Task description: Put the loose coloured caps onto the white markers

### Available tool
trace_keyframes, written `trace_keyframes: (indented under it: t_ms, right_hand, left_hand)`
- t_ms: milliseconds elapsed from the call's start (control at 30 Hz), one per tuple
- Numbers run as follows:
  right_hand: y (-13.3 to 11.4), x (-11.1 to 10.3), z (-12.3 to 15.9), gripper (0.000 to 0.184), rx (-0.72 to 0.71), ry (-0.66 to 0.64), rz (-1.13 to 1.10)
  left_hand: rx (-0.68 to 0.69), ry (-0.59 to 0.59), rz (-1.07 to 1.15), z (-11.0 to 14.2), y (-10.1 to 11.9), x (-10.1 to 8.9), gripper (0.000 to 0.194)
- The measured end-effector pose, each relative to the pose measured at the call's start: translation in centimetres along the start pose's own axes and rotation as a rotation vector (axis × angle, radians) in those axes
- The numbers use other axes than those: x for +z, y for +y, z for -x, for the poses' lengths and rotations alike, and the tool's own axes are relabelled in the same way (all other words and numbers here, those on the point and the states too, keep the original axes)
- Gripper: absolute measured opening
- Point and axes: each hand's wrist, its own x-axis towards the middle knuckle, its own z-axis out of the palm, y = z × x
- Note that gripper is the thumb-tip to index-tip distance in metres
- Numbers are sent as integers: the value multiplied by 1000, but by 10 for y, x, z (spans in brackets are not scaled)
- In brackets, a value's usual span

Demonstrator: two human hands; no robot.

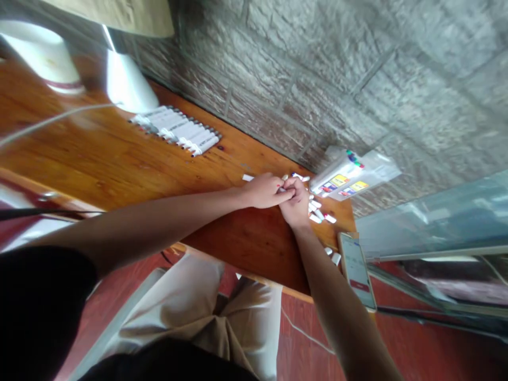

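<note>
My left hand (264, 191) and my right hand (297, 205) meet over the wooden desk, fingers closed together. Between them shows a small part of what looks like a white marker (282, 189), mostly hidden by the fingers. A white marker end (248, 178) sticks out on the desk just beyond my left hand. Several loose white markers with coloured ends (316, 214) lie around and to the right of my right hand. Farther left, a neat row of white and grey markers (178, 129) lies side by side.
Two clear plastic cases (337, 182) with yellow labels lean against the stone wall (278, 95). A phone (357, 272) lies at the desk's right edge, near two white pieces (332, 256). At the left stand a lamp (129, 82), its cable (59, 116) and a white cup (47, 58).
</note>
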Motion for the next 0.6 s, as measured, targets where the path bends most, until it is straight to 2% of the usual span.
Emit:
trace_keyframes:
  t_ms: [167,367,600]
  right_hand:
    - [2,-1,2,23,21,-51,40]
    - [1,-8,6,25,51,-44,41]
    - [2,-16,5,31,60,-172,-37]
  left_hand:
    - [28,28,14,-1,-4,3,52]
    - [51,9,22,1,2,1,50]
    - [75,15,6,0,3,4,48]
